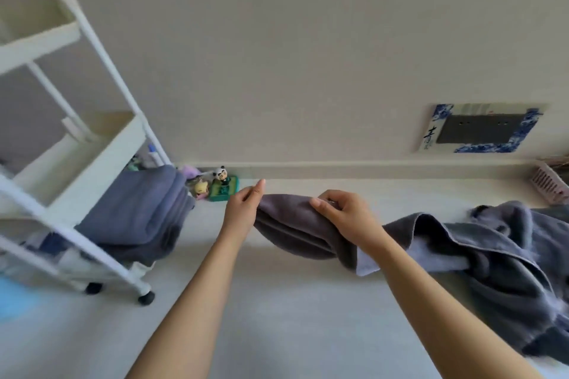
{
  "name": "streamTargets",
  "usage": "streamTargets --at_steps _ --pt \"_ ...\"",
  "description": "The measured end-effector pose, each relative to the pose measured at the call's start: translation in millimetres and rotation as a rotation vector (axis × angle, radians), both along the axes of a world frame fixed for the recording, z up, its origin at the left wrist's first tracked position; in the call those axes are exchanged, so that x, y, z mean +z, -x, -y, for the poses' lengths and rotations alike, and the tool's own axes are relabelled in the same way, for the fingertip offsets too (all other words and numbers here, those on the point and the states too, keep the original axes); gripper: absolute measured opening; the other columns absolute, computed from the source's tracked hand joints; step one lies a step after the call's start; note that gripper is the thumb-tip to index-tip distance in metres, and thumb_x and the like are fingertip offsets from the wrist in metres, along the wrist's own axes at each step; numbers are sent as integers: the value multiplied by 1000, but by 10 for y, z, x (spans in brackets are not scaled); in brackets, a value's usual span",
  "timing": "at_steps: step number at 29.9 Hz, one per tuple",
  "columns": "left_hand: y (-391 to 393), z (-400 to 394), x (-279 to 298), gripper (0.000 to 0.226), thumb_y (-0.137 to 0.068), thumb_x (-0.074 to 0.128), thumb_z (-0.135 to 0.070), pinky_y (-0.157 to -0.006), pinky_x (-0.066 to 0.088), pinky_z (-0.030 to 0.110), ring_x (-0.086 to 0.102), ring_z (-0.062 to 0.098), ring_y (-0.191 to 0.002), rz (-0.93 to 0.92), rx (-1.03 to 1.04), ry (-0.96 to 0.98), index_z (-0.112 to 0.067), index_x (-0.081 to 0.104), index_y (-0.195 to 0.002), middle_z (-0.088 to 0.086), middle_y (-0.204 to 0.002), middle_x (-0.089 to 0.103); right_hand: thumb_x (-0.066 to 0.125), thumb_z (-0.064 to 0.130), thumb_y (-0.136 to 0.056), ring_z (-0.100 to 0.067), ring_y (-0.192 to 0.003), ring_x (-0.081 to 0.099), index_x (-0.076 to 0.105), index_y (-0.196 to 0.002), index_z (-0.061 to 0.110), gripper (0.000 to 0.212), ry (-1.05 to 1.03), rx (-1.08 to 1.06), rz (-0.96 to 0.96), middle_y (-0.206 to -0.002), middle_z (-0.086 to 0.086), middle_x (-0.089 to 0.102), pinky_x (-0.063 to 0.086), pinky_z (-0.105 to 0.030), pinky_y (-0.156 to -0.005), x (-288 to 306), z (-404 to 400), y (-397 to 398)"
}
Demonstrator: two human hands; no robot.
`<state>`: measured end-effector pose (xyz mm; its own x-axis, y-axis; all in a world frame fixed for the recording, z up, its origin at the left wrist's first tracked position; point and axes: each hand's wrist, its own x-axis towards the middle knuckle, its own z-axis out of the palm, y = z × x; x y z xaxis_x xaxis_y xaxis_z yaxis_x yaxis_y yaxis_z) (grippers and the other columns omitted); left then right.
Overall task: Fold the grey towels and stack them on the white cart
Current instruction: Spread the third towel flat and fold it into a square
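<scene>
A pale wall [308, 55] fills the upper half, and a pale bench [277, 301] the lower half. At 9 o'clock stands the white cart [101, 144], a tube frame with tray shelves on black castors. Folded grey towels [141, 212] lie stacked on its lower shelf, thick and soft with rounded fold edges.

At 3 to 4 o'clock a heap [508, 261] of unfolded grey towels lies rumpled on the bench, terry cloth with stitched hems. From it a towel [295, 231] stretches to centre, lifted off the bench, hanging in a soft sag between and below the two hands.

The left hand [243, 209] is at the towel's left end, at 9 o'clock from the cloth. It pinches the edge with curled fingers, and one finger points up. The right hand [341, 212] lies on top of the towel, at 3 o'clock from the left hand. Its fingers curl over the upper edge and grip it.

On the wall at 2 o'clock is a grey socket plate [480, 129] framed in blue-and-white patterned paper. Behind the left hand, by the wall, sit small toys [215, 184], among them a panda figure on a green base. A pink basket [551, 184] shows at the right edge.
</scene>
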<state>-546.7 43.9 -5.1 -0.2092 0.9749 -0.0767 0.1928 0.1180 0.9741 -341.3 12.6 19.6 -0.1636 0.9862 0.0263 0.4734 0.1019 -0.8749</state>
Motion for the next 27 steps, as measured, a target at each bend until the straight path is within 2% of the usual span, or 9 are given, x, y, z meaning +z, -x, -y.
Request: streamTargets --at_steps 3,6,8,11,15,19,23,25,27 --pt "357 139 -91 31 -93 50 -45 -75 42 28 58 15 -89 -11 83 117 -23 59 -74 -3 -82 62 57 39 -91 -7 -72 62 63 -75 28 21 24 34 0 -71 9 66 45 -19 -65 -135 -30 417" --pt "800 286 -185 47 -94 40 -53 -81 37 28 54 21 -96 -111 168 270 -11 62 -92 6 -95 60 58 36 -91 -9 -71 60 66 -79 22 20 51 75 7 -73 6 67 42 -15 -61 -288 -127 861" --pt "1045 367 -237 57 -94 37 -56 -82 40 31 55 26 -94 -109 146 344 -5 63 -92 13 -93 62 59 34 -91 -12 -72 60 69 -81 16 22 54 74 25 -75 1 68 40 -12 -59 -341 -223 1058" --pt "1323 501 -306 53 -84 45 -65 -89 46 30 63 17 -93 113 -1 440 -16 66 -85 -1 -88 70 61 34 -90 -20 -72 58 69 -81 7 29 37 59 52 -78 -11 68 42 -26 -63 -387 -452 1312" --pt "1455 598 -490 67 -54 71 -62 -98 46 33 64 19 -104 123 -283 550 -13 68 -100 3 -103 72 62 39 -88 -29 -68 51 64 -82 -2 41 27 15 117 -74 -17 62 37 -31 -59 -458 -811 1520" --pt "1536 597 -620 62 -61 75 -49 -100 44 35 62 21 -108 278 -221 533 -12 65 -110 3 -107 71 65 39 -86 -30 -84 60 68 -89 5 35 49 13 183 -87 -14 68 39 -29 -65 -507 -1094 1655" --pt "1565 563 -680 36 -89 57 -45 -95 49 39 66 19 -100 63 -96 397 -13 68 -102 4 -101 72 65 43 -84 -28 -78 57 66 -90 0 44 255 276 541 -88 -14 66 40 -30 -65 -544 -1283 1563" --pt "1596 538 -745 44 -92 50 -50 -93 47 42 65 22 -98 -63 -22 370 -10 66 -99 9 -100 71 62 47 -84 -24 -71 56 67 -95 -1 50 390 410 744 -86 -15 68 42 -29 -66 -541 -1354 1503" --pt "1599 518 -786 51 -91 46 -56 -89 47 41 64 24 -95 -209 15 365 -9 65 -97 12 -98 70 58 50 -86 -19 -59 51 66 -94 -1 53 435 459 865 -71 -10 62 39 -26 -58 -507 -1395 1462"
